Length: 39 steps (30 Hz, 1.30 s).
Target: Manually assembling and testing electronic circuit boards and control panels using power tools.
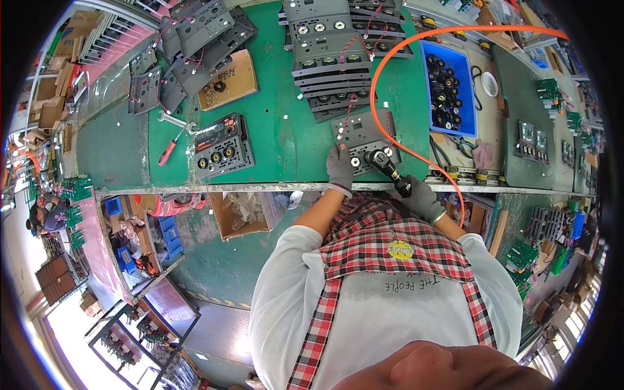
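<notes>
A grey metal panel [364, 130] with cut-outs, round white-rimmed fittings and thin red wires lies at the front edge of the green bench. My left hand [339, 168], in a grey glove, grips its left front corner with fingers close together. In my gloved right hand [422, 200] is a black pneumatic ratchet wrench [389, 170], its handle wrapped by my fingers. The ratchet's round head rests over the panel's front row of fittings and hides part of it. An orange air hose [375, 84] loops over the panel's right side.
Behind the panel rises a stack of similar panels [331, 71]. At right stands a blue bin [478, 117] of black knobs. To the left lie an assembled unit [224, 146], a wrench [179, 122], a red-handled screwdriver [170, 149], a cardboard box [244, 75] and more panels [201, 32].
</notes>
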Available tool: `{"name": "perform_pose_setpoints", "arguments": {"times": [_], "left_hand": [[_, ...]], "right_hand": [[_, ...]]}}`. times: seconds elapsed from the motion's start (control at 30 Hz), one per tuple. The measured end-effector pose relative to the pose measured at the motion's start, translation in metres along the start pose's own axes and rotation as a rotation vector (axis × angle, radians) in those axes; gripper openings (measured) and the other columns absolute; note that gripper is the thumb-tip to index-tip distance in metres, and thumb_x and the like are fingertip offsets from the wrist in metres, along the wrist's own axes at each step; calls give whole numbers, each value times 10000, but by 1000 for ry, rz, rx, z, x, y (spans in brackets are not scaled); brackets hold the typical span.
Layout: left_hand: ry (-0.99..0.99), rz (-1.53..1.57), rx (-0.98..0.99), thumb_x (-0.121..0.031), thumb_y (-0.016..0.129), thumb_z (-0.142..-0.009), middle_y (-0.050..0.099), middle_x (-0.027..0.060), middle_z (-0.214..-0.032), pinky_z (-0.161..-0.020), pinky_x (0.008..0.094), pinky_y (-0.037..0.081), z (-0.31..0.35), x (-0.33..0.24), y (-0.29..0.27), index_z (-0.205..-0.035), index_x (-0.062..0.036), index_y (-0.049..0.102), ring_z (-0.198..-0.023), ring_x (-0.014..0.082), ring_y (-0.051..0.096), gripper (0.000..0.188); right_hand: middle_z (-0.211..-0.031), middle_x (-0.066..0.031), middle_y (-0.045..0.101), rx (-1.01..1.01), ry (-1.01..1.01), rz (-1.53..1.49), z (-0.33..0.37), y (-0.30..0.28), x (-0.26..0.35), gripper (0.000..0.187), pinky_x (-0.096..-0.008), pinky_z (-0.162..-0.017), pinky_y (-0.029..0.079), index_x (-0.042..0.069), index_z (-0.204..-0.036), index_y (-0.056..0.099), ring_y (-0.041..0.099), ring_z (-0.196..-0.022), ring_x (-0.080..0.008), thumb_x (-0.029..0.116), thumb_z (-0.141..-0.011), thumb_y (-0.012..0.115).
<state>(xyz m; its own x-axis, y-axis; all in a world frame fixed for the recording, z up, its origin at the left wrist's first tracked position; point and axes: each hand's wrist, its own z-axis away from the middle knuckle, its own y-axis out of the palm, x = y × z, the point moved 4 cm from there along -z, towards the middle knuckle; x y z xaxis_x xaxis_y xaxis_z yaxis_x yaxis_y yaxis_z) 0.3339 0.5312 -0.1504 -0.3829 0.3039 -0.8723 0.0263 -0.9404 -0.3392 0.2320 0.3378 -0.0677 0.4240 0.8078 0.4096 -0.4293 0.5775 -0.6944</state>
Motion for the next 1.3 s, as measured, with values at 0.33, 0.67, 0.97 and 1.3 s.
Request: {"name": "perform_pose_setpoints", "arguments": {"times": [0.33, 0.67, 0.97, 1.3], "left_hand": [[64, 47, 109, -299, 422, -858, 563, 245, -824, -672, 433, 401, -6, -6, -9, -939, 4, 542, -767, 406, 527, 336], [77, 42, -20, -324, 419, -850, 547, 270, -806, -667, 473, 394, -10, 18, 3, -911, -2, 536, -768, 442, 509, 348], [-31, 167, -88, -259, 451, -848, 544, 135, -689, -586, 338, 404, -8, 28, 9, -910, 7, 545, -609, 228, 500, 289], [-69, 93, -21, -288, 432, -841, 559, 223, -841, -701, 394, 403, 0, 19, -2, -950, 7, 543, -780, 364, 528, 333]], "right_hand": [[-824, -202, 598, 137, -64, 105, 6, -18, 36, 503, -416, -699, 465, 69, -1094, 469, 581, -798, -361, 231, -648, 637], [-900, -203, 599, 114, -132, 125, -7, -9, 43, 566, -405, -736, 469, 46, -1123, 463, 575, -845, -358, 229, -623, 653], [-887, -189, 610, 143, -101, 107, -9, 4, 35, 616, -401, -726, 476, 27, -1134, 436, 588, -839, -340, 218, -615, 706], [-902, -191, 607, 155, -121, 133, -7, -2, 40, 575, -395, -725, 477, 31, -1106, 464, 590, -837, -334, 239, -619, 690]]}}
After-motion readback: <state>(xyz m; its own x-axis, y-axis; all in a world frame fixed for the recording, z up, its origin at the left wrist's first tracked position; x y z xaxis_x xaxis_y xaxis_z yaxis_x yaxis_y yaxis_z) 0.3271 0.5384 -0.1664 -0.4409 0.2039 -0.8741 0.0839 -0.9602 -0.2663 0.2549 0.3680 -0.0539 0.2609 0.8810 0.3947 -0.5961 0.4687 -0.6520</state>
